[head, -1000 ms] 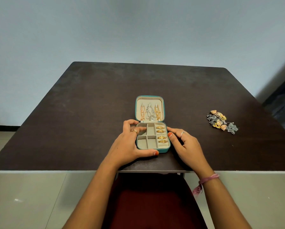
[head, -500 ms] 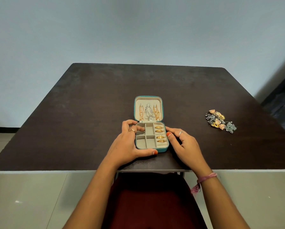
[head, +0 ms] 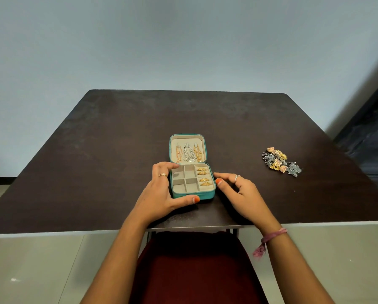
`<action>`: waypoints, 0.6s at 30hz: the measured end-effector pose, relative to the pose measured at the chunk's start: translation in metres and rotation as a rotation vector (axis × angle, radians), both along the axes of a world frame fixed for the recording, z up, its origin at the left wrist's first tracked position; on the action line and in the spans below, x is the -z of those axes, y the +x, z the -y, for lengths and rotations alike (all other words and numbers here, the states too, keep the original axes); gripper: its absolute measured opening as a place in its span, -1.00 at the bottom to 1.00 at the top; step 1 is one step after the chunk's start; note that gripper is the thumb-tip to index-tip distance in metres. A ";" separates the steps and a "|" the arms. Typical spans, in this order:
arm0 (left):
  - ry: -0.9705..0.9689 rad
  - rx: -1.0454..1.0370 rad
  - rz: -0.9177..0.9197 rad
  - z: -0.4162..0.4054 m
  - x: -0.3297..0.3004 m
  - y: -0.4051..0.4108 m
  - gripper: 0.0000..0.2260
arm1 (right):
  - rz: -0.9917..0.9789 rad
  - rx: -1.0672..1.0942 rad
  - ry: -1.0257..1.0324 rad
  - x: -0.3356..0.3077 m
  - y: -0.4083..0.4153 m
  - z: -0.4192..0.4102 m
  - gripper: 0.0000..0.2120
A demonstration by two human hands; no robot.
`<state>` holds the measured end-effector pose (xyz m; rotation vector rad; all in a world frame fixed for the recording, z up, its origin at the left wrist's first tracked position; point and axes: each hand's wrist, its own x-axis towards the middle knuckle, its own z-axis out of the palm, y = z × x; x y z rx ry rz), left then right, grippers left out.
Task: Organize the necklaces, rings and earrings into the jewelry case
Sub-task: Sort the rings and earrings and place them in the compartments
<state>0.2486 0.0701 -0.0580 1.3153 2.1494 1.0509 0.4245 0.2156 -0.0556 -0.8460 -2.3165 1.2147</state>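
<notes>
A small teal jewelry case point(head: 205, 195) lies open near the table's front edge. Necklaces point(head: 188, 152), two gold and one silver, hang inside its raised lid. Several gold rings point(head: 203, 176) fill the right-hand slots of the base; the square compartments on the left hold nothing. My left hand point(head: 161, 194) grips the case's left side, thumb on the front wall. My right hand point(head: 238, 190) hovers just right of the case with fingers spread, holding nothing. A heap of gold and silver earrings point(head: 280, 164) lies on the table to the right.
The dark brown table point(head: 96, 161) stands against a pale wall. A dark red seat point(head: 194, 270) shows below the table's front edge. A dark panel point(head: 370, 139) is at the far right.
My right hand has drawn back from the case's right side and its fingers have lifted and spread. My left hand stays on the case.
</notes>
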 end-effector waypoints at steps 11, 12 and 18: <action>0.032 -0.026 0.141 0.000 0.001 -0.001 -0.08 | -0.048 -0.006 -0.107 -0.007 0.025 -0.015 -0.81; 0.036 -0.025 0.150 0.000 0.001 0.000 -0.07 | -0.075 0.032 -0.093 -0.010 0.029 -0.021 -0.83; 0.101 -0.020 0.242 0.000 -0.002 -0.003 -0.19 | -0.006 0.490 0.220 -0.025 0.061 -0.088 -0.89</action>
